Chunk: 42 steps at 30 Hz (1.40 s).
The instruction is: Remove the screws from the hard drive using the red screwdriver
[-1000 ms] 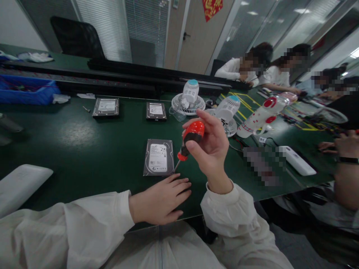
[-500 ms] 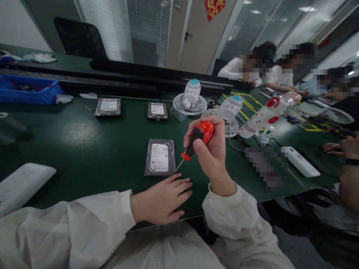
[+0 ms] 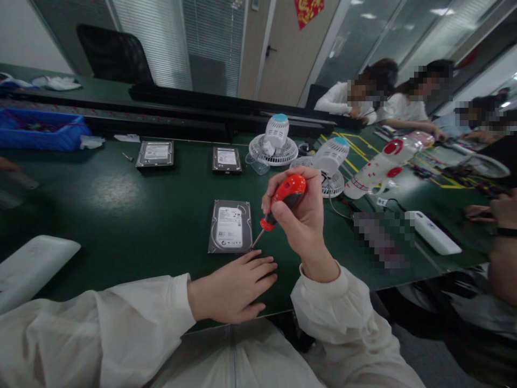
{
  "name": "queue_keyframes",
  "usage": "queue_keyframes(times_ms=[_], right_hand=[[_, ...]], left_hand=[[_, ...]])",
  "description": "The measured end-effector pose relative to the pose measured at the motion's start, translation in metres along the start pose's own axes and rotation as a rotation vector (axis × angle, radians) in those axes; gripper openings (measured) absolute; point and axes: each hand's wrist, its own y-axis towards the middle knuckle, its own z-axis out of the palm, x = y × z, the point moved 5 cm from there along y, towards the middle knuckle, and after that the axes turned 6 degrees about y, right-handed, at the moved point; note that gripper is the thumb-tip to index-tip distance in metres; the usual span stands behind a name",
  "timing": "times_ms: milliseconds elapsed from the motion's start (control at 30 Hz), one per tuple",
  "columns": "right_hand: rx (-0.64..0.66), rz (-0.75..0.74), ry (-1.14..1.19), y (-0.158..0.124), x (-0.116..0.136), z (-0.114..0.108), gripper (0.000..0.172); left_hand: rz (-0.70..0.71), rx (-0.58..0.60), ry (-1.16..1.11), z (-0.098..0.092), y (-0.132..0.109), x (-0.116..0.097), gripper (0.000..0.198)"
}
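Observation:
A hard drive (image 3: 230,226) with a white label lies flat on the green table (image 3: 169,280) in front of me. My right hand (image 3: 301,215) is wrapped round the handle of a red and black screwdriver (image 3: 291,188). The shaft slants down to the left, and its tip is at the drive's lower right corner. My left hand (image 3: 234,289) rests palm down just below that corner, fingers spread, with the index fingertip close to the screwdriver tip. Whether a screw is under the tip is too small to tell.
Two more drives (image 3: 155,154) (image 3: 226,160) lie farther back. Small white fans (image 3: 277,140), a white bottle (image 3: 369,170) and a white device (image 3: 434,233) are to the right. A blue bin (image 3: 42,132) stands at the left. People sit at the right.
The screwdriver handle has turned in my right hand, showing more red on its upper side. My left hand and the drive have stayed put. A person's fingers have appeared at the far left edge.

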Motion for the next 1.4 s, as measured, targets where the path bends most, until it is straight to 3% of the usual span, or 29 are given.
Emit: queue_keyframes(times_ms=[167,300,433,633,800,933,1100,1233,1400], right_hand=[[0.079,0.108,0.098,-0.003,0.001,0.002,0.04],[0.042,0.049,-0.027,-0.001,0.005,0.006,0.03],[0.003,0.024,0.015,-0.001,0.001,0.005,0.034],[0.077,0.156,0.17,-0.004,-0.005,0.004,0.04],[0.056,0.12,0.077,-0.001,0.0,0.006,0.025],[0.052,0.099,0.123,0.0,-0.003,0.005,0.028],[0.063,0.24,0.22,-0.002,-0.008,0.002,0.044],[0.08,0.165,0.132,-0.001,-0.003,0.005,0.028],[0.06,0.105,0.131,0.0,-0.003,0.004,0.032]], left_hand=[[-0.001,0.001,-0.003,-0.001,0.0,0.0,0.057],[0.005,0.005,0.003,0.0,0.0,0.0,0.057],[0.002,0.003,0.004,0.0,0.0,0.0,0.057],[0.0,0.001,0.004,0.0,-0.001,0.0,0.056],[0.008,-0.009,0.011,-0.001,-0.001,0.0,0.056],[0.003,-0.002,0.007,0.0,-0.001,0.0,0.056],[0.004,0.002,0.001,0.0,-0.001,-0.001,0.056],[0.0,0.005,-0.004,-0.001,-0.001,0.0,0.056],[-0.005,0.003,-0.012,-0.002,0.0,0.0,0.056]])
